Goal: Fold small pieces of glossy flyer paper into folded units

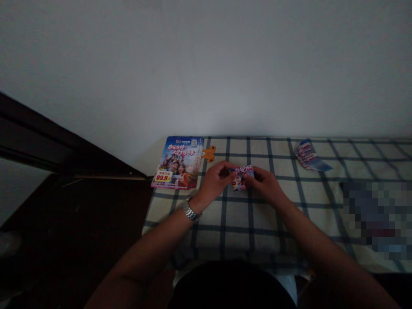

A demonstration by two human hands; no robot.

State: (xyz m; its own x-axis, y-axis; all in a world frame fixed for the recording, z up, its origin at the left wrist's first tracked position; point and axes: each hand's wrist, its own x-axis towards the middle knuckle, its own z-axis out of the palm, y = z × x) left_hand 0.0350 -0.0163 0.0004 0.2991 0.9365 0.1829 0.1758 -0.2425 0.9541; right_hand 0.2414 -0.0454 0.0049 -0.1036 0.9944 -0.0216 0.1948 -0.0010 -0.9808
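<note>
Both of my hands meet over a checked cloth (257, 214) and pinch a small folded piece of printed paper (242, 177) between them. My left hand (215, 182), with a metal watch (190, 210) on its wrist, grips the paper's left side. The fingers of my right hand (265, 184) close on its right side. The paper is pink, white and blue, and is held just above the cloth.
A stack of colourful flyers (178, 163) lies at the cloth's far left corner, with a small orange shape (209, 153) beside it. Another folded printed paper (309, 156) rests at the far right. A blurred patch (376, 219) covers the right side. Dark floor lies to the left.
</note>
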